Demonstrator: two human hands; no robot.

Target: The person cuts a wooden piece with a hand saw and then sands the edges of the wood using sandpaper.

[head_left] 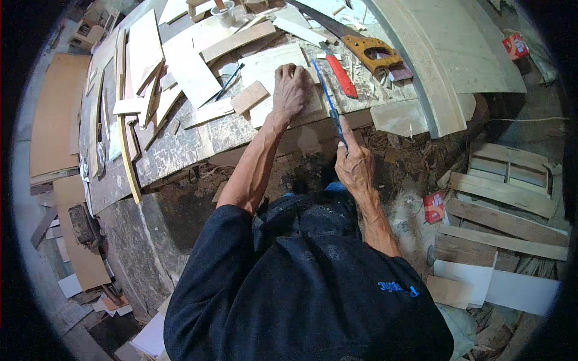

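My left hand (292,90) rests on a pale board (268,63) on the workbench, its fingers curled down; whether something is under the fingertips is hidden. My right hand (353,156) grips the dark handle of a long, thin blue-bladed tool (322,78), its blade pointing forward across the bench, just right of my left hand. Right of the blade lies a red-handled tool (341,75); beyond it is a handsaw (370,55) with a yellow wooden handle. A small wood block (249,97) sits left of my left hand, near a thin dark tool (229,83).
The scarred workbench (156,168) holds offcuts, strips and a cup (223,18). A long curved panel (433,72) extends along the right side. Boards are piled at right (500,234) and left (54,114). Red packets (433,207) lie at the right.
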